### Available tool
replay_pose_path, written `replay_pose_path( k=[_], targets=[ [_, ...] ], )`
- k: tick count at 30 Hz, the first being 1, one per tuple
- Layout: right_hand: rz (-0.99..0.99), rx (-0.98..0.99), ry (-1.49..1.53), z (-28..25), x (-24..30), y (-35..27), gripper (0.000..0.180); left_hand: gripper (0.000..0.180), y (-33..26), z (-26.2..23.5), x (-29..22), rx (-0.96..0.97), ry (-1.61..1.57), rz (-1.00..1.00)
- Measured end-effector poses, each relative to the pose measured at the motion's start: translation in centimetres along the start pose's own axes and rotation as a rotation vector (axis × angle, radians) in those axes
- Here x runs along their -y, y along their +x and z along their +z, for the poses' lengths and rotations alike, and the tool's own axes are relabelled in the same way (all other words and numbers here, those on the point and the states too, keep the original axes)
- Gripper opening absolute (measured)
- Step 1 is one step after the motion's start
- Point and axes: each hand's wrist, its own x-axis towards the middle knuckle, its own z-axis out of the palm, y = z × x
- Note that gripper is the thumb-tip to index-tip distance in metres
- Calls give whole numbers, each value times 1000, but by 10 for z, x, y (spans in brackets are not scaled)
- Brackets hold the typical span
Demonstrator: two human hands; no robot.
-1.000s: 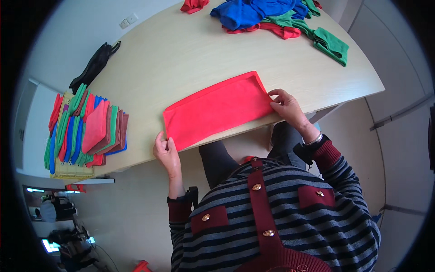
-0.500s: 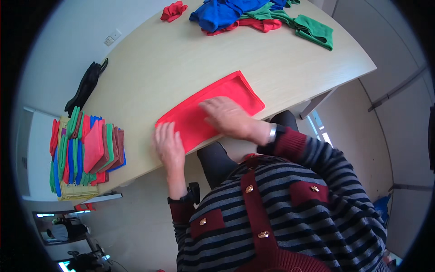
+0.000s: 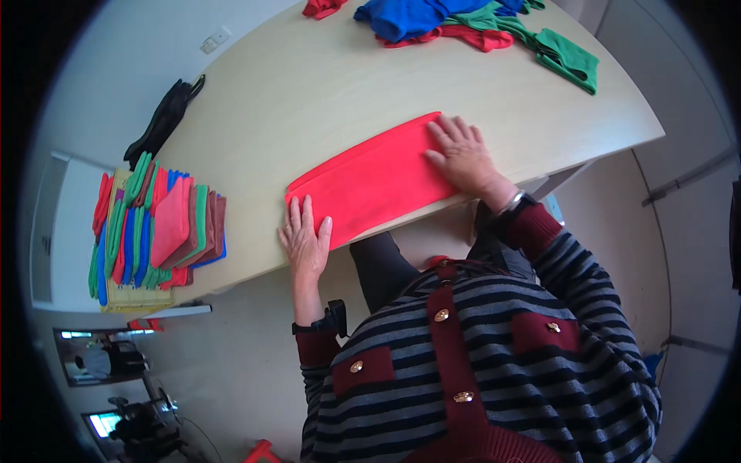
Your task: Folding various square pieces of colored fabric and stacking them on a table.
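A red cloth (image 3: 378,184), folded into a long flat strip, lies slantwise along the near edge of the table. On its left end rests my left hand (image 3: 306,241), open, with the fingers lying on the cloth's edge and the table. My right hand (image 3: 465,158) lies flat and open over the right end, fingers spread past the far corner. Neither hand grasps the cloth; both press or touch it from above.
At the left table edge stands a yellow basket (image 3: 143,299) packed with folded cloths (image 3: 171,224) in several colours. A black item (image 3: 164,119) lies behind it. Far off are a heap of blue, green and red cloths (image 3: 409,19) and a green cloth (image 3: 567,60).
My right hand has moved right, from the middle of the red cloth to its right end. My left hand stays at the left end. The whole view has shifted slightly.
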Motion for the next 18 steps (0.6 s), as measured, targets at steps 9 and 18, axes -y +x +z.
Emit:
replay_pose_path(
  k=[9, 18],
  targets=[
    [-324, -8, 25, -21, 98, 11, 60, 54, 6, -24, -14, -306, 7, 133],
    [-298, 55, -57, 13, 67, 10, 59, 68, 19, 3, -22, -114, -85, -2]
  ],
)
